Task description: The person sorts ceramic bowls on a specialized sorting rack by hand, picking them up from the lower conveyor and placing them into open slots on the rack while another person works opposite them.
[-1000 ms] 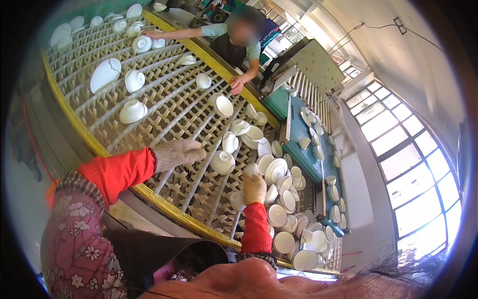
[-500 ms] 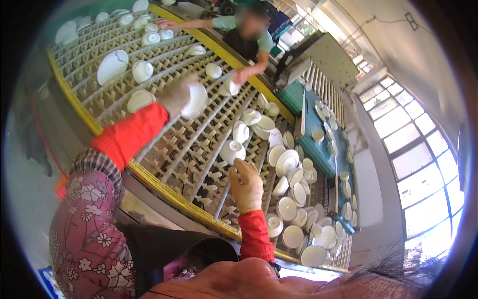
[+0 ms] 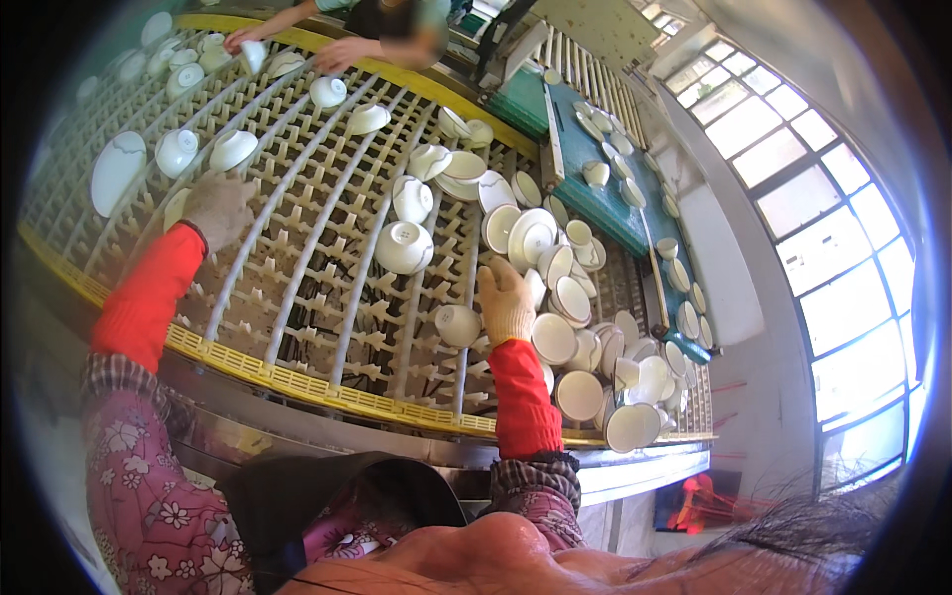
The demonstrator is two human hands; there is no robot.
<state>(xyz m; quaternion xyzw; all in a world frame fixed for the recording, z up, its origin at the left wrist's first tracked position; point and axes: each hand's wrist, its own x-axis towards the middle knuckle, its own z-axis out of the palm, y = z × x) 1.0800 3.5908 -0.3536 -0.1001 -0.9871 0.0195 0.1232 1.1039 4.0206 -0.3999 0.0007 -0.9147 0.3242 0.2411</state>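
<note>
My left hand [image 3: 220, 210], in a pale work glove and red sleeve, hovers over the pegged rack. Its fingers are partly hidden and look loosely spread. A white bowl [image 3: 233, 151] sits just beyond the fingertips, and a dish [image 3: 176, 210] is half hidden beside the hand. Gloved as well, my right hand [image 3: 508, 302] is at the edge of the crowded dishes with fingers apart, close to a white dish [image 3: 536, 290]; contact is unclear. An upturned bowl [image 3: 458, 324] lies to its left, and another upturned bowl [image 3: 405, 248] lies farther off.
White plates and bowls [image 3: 578, 397] pile up at the rack's right end. A yellow rail [image 3: 327, 382] edges the near side. Across the rack, a person's hand [image 3: 243, 38] is at a bowl [image 3: 253, 58]. A green belt [image 3: 605, 213] carries more dishes.
My left hand has moved left; the bowl it held now sits on the rack. My right hand has shifted from the upturned bowls towards the pile. The whole view has turned.
</note>
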